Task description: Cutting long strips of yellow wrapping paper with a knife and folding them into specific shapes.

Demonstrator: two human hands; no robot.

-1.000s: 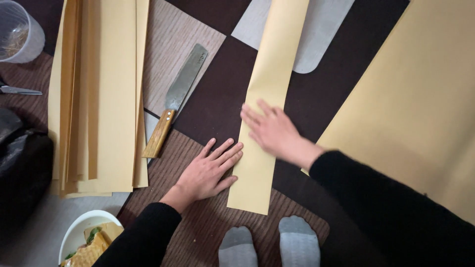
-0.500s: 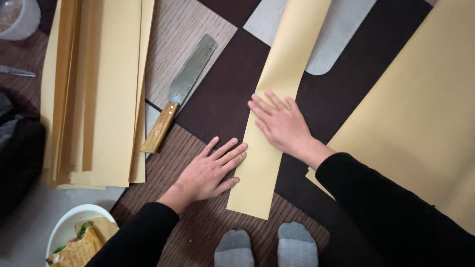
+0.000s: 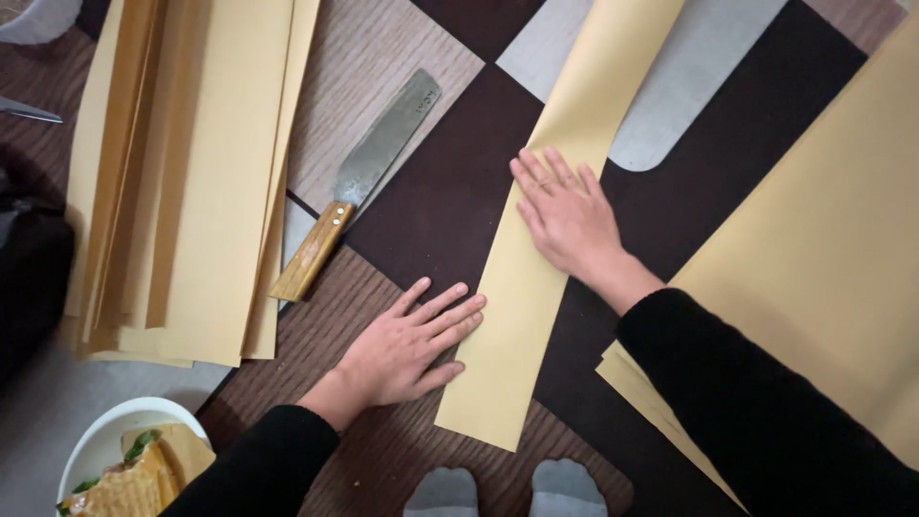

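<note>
Both hands flat: right hand (image 3: 567, 215) on paper strip (image 3: 536, 287), left hand (image 3: 407, 347) beside.

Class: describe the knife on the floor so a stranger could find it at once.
Start at the tall stack of tan paper strips on the left. Just right of it lies the knife, above the left hand. It alone has a flat metal blade and wooden handle.

paper strip (image 3: 536, 278): 1 | knife (image 3: 359, 187): 1 | bowl (image 3: 96, 445): 1 | hands: 2 | socked feet: 2
</note>
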